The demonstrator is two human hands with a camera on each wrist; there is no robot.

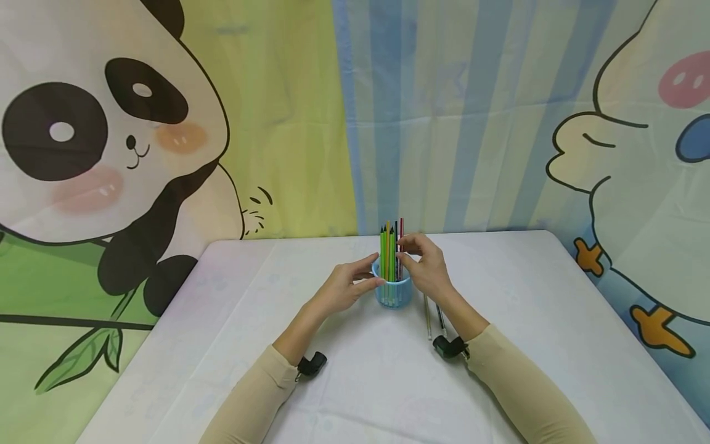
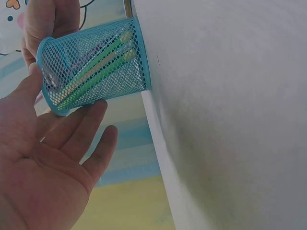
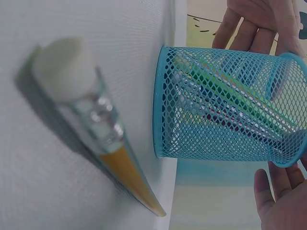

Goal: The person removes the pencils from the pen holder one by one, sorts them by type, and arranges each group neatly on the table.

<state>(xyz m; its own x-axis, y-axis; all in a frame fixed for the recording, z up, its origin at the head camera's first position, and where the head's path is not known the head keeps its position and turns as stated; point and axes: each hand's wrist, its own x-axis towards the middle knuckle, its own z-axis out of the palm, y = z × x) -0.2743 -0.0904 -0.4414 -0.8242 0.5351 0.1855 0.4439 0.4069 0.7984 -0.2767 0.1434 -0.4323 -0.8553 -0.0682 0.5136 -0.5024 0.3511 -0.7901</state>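
A light blue mesh pencil cup [image 1: 394,296] stands upright on the table, holding several pencils [image 1: 388,253], mostly green, with yellow, black and red ones. My left hand [image 1: 345,285] is at the cup's left side. Its thumb touches the rim and its fairly straight fingers rest along the mesh [image 2: 91,67]. At the cup's right, the thumb and forefinger of my right hand [image 1: 429,268] pinch a red pencil [image 1: 402,229] standing in the cup. The right wrist view shows the right hand [image 3: 285,203] only partly, by the rim.
Two more pencils lie on the white table [image 1: 355,394] right of the cup, partly under the right forearm. Close to the right wrist camera is a yellow pencil [image 3: 129,172] with a white eraser. A cartoon-printed curtain [image 1: 288,123] hangs behind the table.
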